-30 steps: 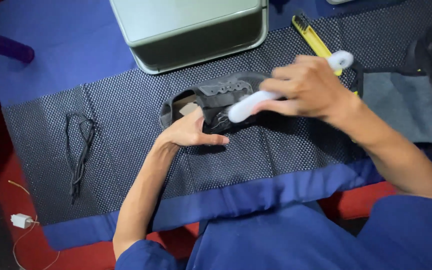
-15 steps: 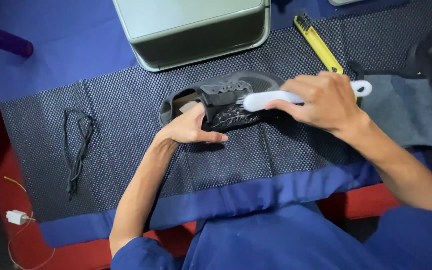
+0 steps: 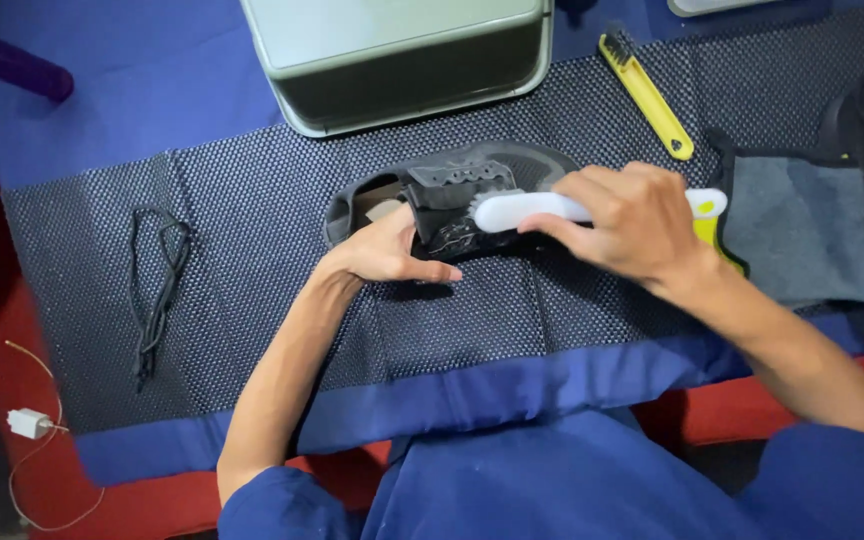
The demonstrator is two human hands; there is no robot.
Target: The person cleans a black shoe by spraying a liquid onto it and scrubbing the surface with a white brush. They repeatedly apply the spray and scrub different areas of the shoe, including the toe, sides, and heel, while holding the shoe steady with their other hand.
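The white brush (image 3: 542,208) has slid leftward across the shoe (image 3: 452,195).

A dark dotted mat (image 3: 252,260) is spread over a blue cloth (image 3: 152,80) on the counter. A pale green metal box (image 3: 402,55) is set at the mat's far edge. A black lace (image 3: 157,285) is laid loose on the mat's left part. A yellow-handled brush (image 3: 647,95) is seen to the right of the box, and a grey cloth (image 3: 802,225) is laid nearer, at the right. A small white plug with a cord (image 3: 27,422) is seen on the red surface (image 3: 52,490) at lower left.
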